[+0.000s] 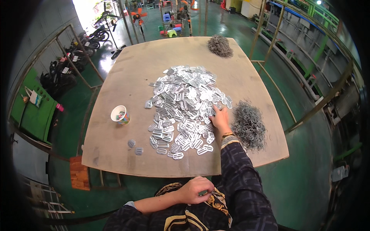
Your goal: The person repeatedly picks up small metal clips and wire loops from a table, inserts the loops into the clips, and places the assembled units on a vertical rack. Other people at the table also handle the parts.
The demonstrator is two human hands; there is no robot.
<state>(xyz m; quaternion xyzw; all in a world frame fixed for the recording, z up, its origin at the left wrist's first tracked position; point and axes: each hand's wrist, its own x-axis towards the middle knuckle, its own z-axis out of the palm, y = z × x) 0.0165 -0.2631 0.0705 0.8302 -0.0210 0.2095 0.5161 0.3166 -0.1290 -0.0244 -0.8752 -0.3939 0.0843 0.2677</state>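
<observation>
A broad pile of flat silver metal slide buckles [181,100], oval with slots, covers the middle of the table. My right hand [220,120] reaches over the pile's right edge, its fingers apart and fingertips touching the buckles there. No buckle shows lifted in it. Close to my lap, in front of the table's near edge, my left hand [197,189] is held with curled fingers. Whatever it may hold is too small or hidden to make out. Two buckles [139,151] lie apart from the pile at the near left, one looking darker.
The brown table [115,92] carries a heap of thin grey wire pieces [248,125] right of my right forearm. A browner heap [220,46] sits at the far edge. A paper cup [120,115] with small things inside stands left. Metal frame posts [325,98] flank the table.
</observation>
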